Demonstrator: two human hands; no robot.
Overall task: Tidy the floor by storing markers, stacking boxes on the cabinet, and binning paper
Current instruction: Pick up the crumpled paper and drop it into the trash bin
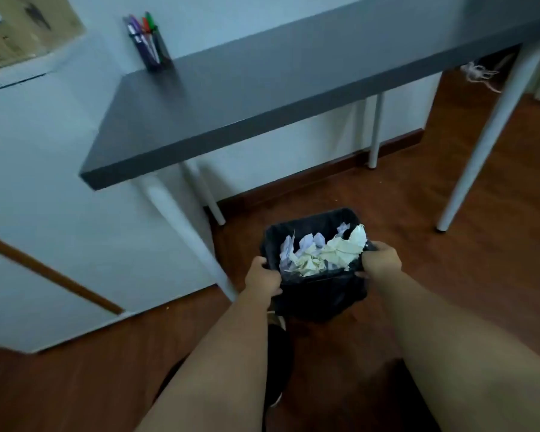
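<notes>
Crumpled paper (320, 252) is found inside the black bin (317, 294), which is gripped at its near rim by both hands: the left hand (262, 277) is curled over the left edge and the right hand (381, 258) over the right edge. Whether the bin rests on the wooden floor (496, 244) or is held just above it cannot be told. Binning of paper is judged complete as far as the visible floor shows; no loose sheets are seen. Markers (144, 32) are stored upright in a dark holder (156, 54) at the far corner of the grey desk (262, 98). Cardboard boxes (22, 26) are seen on the white cabinet (28, 182) at upper left, blurred. What remains is judged to be setting the bin in place. White desk legs (181, 219) stand just beside the bin.
</notes>
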